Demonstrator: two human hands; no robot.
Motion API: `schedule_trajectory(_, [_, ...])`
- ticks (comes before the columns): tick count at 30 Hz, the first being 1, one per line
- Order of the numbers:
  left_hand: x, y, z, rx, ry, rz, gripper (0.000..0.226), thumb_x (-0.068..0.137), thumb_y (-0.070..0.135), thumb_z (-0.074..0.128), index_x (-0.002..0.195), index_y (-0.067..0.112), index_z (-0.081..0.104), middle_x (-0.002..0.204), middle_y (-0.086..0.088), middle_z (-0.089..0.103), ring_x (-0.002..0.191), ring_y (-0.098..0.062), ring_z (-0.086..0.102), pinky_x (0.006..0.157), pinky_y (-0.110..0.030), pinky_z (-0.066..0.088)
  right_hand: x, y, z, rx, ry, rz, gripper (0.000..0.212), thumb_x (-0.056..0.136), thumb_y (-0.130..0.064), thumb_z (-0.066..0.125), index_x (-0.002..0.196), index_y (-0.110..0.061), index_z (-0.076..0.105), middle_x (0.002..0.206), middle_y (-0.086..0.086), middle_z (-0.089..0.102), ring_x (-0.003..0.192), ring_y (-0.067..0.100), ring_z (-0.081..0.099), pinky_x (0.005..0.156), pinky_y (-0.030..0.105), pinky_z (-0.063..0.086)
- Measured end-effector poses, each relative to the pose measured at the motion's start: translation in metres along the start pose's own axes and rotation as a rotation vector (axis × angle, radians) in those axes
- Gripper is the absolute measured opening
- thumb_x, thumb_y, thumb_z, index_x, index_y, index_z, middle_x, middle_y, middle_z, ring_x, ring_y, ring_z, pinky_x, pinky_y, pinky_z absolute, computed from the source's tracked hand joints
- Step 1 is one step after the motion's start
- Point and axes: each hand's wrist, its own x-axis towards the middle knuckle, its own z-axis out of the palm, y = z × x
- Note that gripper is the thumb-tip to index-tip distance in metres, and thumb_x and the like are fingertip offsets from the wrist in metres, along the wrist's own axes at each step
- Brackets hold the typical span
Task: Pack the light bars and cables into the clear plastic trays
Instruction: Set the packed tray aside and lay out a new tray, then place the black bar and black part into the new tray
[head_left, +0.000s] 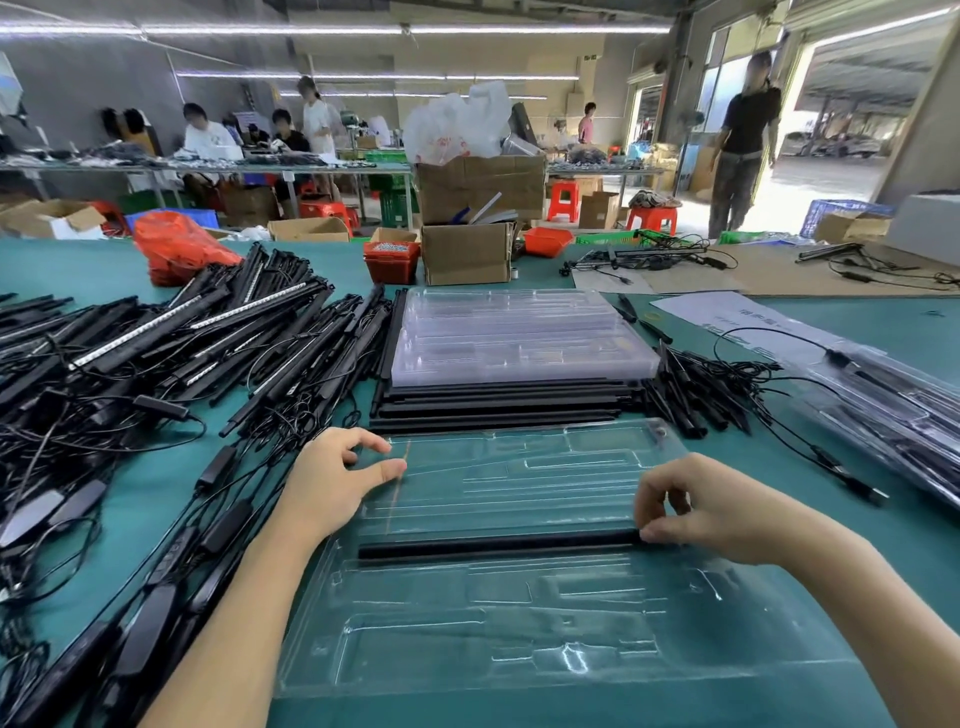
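Lying flat on the green table (883, 332), a clear plastic tray (519, 613) sits right in front of the person. One black light bar (493, 546) rests across its middle channel. The right hand (727, 509) pinches the right end of that bar between thumb and curled fingers. The left hand (337, 478) rests on the tray's far left corner, thumb and forefinger spread and touching the plastic. Beyond the tray lies a row of black bars (493, 405), and behind them a stack of empty trays (519, 338). A tangled heap of bars and cables (156, 353) fills the left side; packed trays (893, 415) lie at the right.
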Motion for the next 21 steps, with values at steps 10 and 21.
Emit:
schedule_trajectory(10, [0.003,-0.003,-0.003,-0.044,-0.176,0.025,0.042,0.086,0.002,0.067,0.103,0.04,0.067,0.115,0.016,0.052,0.123,-0.018,0.039,0.088,-0.028,0.034,0.033,0.036,-0.016,0.082,0.572,0.333,0.02,0.092,-0.034,0.064,0.104,-0.02,0.072,0.091,-0.004,0.07,0.1,0.028,0.06,0.085,0.039,0.049])
schedule_trajectory(21, [0.006,0.0,-0.006,-0.084,-0.119,-0.021,0.049,0.086,-0.011,0.047,0.095,0.031,0.07,0.077,0.007,0.059,0.062,0.0,0.054,0.054,-0.008,0.038,0.044,0.07,0.0,-0.04,0.555,0.483,0.051,0.088,-0.065,0.055,0.075,-0.019,0.071,0.079,0.008,0.069,0.109,0.038,0.052,0.085,0.044,0.041])
